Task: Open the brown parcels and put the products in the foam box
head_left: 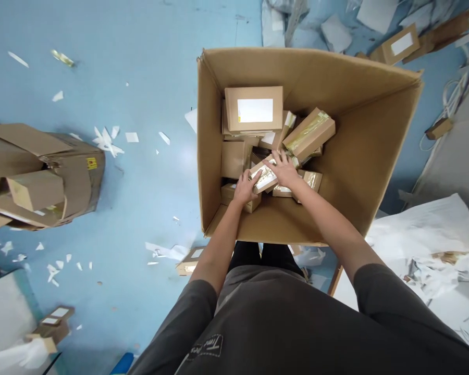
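Both of my arms reach down into a large open cardboard carton (367, 135). Between my hands is a small cardboard box (264, 178) with a white label and shiny tape on top. My left hand (247, 187) grips its left end, thumb on the top. My right hand (283, 169) grips its right end with the fingers over the far edge. Around it lie several more small boxes: a labelled box (255, 109) on top at the back left, a taped box (309, 134) tilted at the back right, and a plain box (233, 159) by the left wall.
A torn carton (74, 172) holding boxes lies on the blue floor to the left. Paper scraps (105, 141) are strewn about. A small box (189, 261) sits near my feet. White wrapping (426, 234) is heaped at right, and cables (449, 99) run nearby.
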